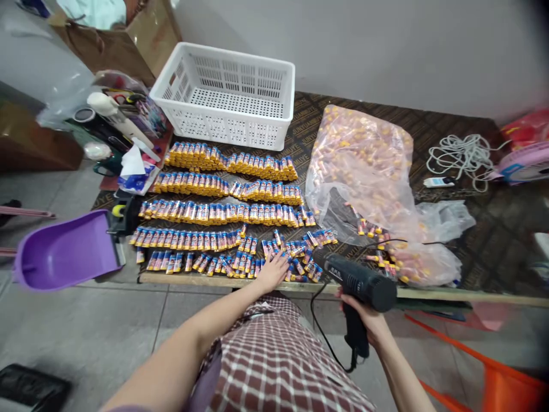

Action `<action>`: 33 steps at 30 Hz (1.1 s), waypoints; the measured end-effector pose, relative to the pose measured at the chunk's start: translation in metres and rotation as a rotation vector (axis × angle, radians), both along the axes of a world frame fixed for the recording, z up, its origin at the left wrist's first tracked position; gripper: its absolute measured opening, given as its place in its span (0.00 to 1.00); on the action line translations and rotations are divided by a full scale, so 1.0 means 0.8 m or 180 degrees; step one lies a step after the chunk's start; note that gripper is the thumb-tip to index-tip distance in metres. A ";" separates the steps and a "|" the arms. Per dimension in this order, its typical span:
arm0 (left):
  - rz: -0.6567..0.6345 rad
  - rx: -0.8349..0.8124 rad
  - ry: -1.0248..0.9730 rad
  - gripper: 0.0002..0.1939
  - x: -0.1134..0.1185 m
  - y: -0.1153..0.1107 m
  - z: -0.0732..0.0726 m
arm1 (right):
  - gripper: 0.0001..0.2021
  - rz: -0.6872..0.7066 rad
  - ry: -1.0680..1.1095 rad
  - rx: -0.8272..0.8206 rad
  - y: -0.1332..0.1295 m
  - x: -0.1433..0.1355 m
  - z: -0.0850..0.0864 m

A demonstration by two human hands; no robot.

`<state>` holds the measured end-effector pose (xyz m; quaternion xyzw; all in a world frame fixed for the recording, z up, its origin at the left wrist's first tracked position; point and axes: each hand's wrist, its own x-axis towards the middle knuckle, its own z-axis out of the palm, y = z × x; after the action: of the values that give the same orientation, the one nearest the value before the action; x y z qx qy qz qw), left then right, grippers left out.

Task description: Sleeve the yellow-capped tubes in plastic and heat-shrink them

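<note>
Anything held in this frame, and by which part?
The right hand holds the black heat gun by its handle; the left hand lies on small tubes.

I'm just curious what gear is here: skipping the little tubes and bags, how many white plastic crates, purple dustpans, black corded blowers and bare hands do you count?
White plastic crate: 1
Purple dustpan: 1
Black corded blower: 1
Bare hands, left hand and right hand: 2
Total: 5

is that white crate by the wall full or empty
Empty: the white crate shows its bare slotted floor, with nothing lying on it.
</note>
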<state>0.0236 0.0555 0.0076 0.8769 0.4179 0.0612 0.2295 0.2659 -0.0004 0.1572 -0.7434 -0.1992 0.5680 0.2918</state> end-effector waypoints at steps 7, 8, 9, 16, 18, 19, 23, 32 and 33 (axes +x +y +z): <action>0.1462 0.0051 0.0264 0.15 -0.096 -0.048 0.028 | 0.17 0.0614 0.0311 0.0089 0.035 -0.008 -0.021; 0.1698 0.0064 0.0330 0.15 -0.113 -0.058 0.029 | 0.17 0.0745 0.0408 0.0097 0.040 -0.013 -0.021; 0.1926 0.0073 0.0398 0.16 -0.131 -0.069 0.030 | 0.16 0.0883 0.0497 0.0101 0.044 -0.019 -0.022; 0.3432 0.0054 0.0870 0.15 -0.217 -0.159 0.039 | 0.14 0.1692 0.0710 0.0063 0.072 -0.060 -0.026; 0.3720 0.0063 0.0930 0.16 -0.227 -0.182 0.040 | 0.14 0.1856 0.0641 0.0051 0.078 -0.059 -0.028; 0.3841 0.0053 0.0946 0.16 -0.230 -0.192 0.040 | 0.14 0.1903 0.0578 0.0064 0.081 -0.057 -0.029; 0.4164 -0.0100 0.0929 0.16 -0.233 -0.216 0.035 | 0.16 0.1913 0.0547 0.0096 0.094 -0.056 -0.027; 0.4136 -0.0275 0.0438 0.14 -0.261 -0.173 0.028 | 0.15 0.1746 0.1227 0.0113 0.125 -0.157 -0.005; 0.4116 -0.0262 0.0392 0.14 -0.270 -0.168 0.028 | 0.15 0.1749 0.1237 0.0141 0.127 -0.169 -0.004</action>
<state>-0.1926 -0.0786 0.0301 0.4409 0.8757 0.1205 0.1554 0.1308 0.1009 0.1543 -0.5331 -0.3451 0.7521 0.1763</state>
